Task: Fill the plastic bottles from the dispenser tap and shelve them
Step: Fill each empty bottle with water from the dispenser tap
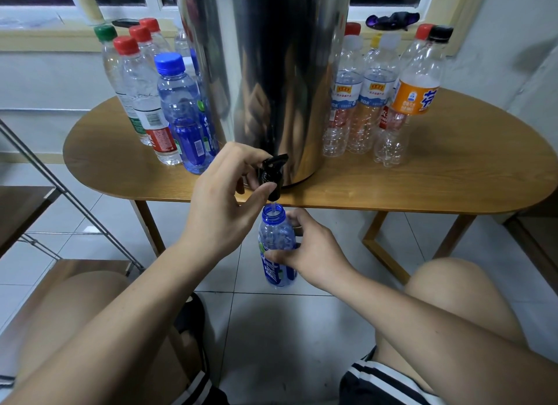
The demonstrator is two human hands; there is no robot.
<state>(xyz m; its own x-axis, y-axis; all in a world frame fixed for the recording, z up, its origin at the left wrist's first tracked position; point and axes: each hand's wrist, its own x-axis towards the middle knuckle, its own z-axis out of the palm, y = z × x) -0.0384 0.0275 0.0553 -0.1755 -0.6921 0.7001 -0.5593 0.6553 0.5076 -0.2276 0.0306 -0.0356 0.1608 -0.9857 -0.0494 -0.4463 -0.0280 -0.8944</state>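
Observation:
A tall steel dispenser [271, 72] stands on the oval wooden table [437, 178]. Its black tap [271, 175] juts over the front edge. My left hand [223, 199] holds the tap, fingers curled over the lever and thumb under the spout. Just below the spout my right hand [305, 250] grips an uncapped blue bottle [276, 247], held upright with its mouth under the tap. A thin stream of water runs into the bottle's neck.
Several capped bottles with water [145, 102] stand left of the dispenser, and several clear empty ones [377, 108] stand right of it. A metal-framed shelf unit [36, 199] is at the left. My knees are below, over a white tiled floor.

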